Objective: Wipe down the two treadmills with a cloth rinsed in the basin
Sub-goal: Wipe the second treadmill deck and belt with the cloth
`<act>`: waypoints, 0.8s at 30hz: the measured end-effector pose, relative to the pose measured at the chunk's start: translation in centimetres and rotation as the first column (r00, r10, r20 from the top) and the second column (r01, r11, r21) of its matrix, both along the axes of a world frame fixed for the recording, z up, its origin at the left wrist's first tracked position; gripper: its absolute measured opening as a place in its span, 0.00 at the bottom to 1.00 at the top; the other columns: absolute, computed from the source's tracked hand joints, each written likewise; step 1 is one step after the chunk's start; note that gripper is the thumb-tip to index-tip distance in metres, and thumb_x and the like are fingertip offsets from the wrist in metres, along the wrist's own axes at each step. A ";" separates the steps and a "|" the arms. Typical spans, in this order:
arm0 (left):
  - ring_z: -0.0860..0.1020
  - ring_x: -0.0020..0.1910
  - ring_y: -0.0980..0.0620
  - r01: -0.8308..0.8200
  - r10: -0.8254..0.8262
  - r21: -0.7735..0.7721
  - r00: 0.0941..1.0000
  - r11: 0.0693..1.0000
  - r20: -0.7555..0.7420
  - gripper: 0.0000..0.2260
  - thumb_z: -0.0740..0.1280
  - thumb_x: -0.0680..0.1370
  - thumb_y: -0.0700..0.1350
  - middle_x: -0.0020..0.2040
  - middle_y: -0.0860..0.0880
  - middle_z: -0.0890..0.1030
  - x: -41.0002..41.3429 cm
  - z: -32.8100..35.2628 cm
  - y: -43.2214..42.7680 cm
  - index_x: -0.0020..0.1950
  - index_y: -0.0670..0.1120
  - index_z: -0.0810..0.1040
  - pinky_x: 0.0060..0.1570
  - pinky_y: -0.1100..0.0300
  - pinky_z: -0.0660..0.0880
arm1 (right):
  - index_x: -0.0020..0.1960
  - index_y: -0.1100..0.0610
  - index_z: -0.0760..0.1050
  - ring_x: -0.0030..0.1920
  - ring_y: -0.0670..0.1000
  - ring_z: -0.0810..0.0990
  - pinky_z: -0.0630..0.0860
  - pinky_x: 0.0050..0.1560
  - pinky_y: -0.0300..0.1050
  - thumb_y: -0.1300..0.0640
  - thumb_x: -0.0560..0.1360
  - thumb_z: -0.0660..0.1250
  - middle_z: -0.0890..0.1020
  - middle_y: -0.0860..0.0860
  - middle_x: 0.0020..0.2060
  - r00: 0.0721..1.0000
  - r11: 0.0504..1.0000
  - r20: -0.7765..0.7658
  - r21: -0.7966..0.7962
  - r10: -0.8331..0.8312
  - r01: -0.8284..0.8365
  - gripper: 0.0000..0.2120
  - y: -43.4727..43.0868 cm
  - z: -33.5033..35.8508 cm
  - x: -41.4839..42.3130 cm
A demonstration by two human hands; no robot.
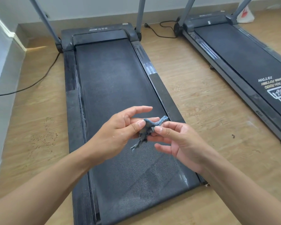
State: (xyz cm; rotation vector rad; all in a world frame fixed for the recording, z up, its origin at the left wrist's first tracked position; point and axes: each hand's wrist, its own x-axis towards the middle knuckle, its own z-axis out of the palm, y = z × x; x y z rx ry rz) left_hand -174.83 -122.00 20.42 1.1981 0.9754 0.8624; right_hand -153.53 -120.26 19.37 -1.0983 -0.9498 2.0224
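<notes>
Two treadmills side by side on a wooden floor (185, 95). The near treadmill (112, 78) is dead ahead, belt dusty, with pale streaks along its left rail. The second treadmill (242, 59) is off to the right, white lettering on its belt. Both hands are raised over the near belt, meeting at a small blue-grey cloth (148, 127), bunched, frayed threads dangling. The left hand (118, 129) pinches it at the thumb, index finger stretched straight out above. The right hand (182, 140) pinches the other side with thumb and forefinger, lower fingers loosely spread. A black power cord (39, 78) trails across the floor at left. A white bag (246, 15) sits by the far wall.
</notes>
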 end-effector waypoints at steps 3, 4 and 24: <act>0.86 0.59 0.43 -0.075 0.076 0.022 0.997 0.997 -0.013 0.13 0.56 0.88 0.37 0.62 0.45 0.86 -0.4 0.4 0.2 0.72 0.44 0.71 0.56 0.55 0.83 | 0.45 0.55 0.74 0.55 0.59 0.86 0.83 0.44 0.45 0.65 0.78 0.69 0.86 0.57 0.50 1.000 1.000 -0.009 -0.008 0.017 -0.017 0.08 0.0 -0.2 0.3; 0.87 0.57 0.43 -0.110 0.112 0.043 0.993 0.993 -0.040 0.11 0.56 0.89 0.37 0.60 0.45 0.87 -0.6 0.4 0.3 0.70 0.44 0.71 0.53 0.55 0.83 | 0.44 0.54 0.72 0.55 0.59 0.86 0.83 0.45 0.46 0.66 0.78 0.69 0.85 0.57 0.49 1.000 1.000 -0.001 -0.006 0.031 -0.031 0.10 0.0 -0.3 0.4; 0.84 0.50 0.44 0.025 0.148 0.426 0.917 0.904 -0.369 0.12 0.57 0.88 0.36 0.50 0.49 0.86 -1.0 1.1 0.8 0.66 0.48 0.73 0.54 0.51 0.79 | 0.63 0.53 0.83 0.58 0.49 0.85 0.79 0.64 0.53 0.55 0.79 0.75 0.87 0.49 0.57 0.871 0.875 0.431 0.296 0.234 -0.382 0.13 0.9 -1.7 -0.4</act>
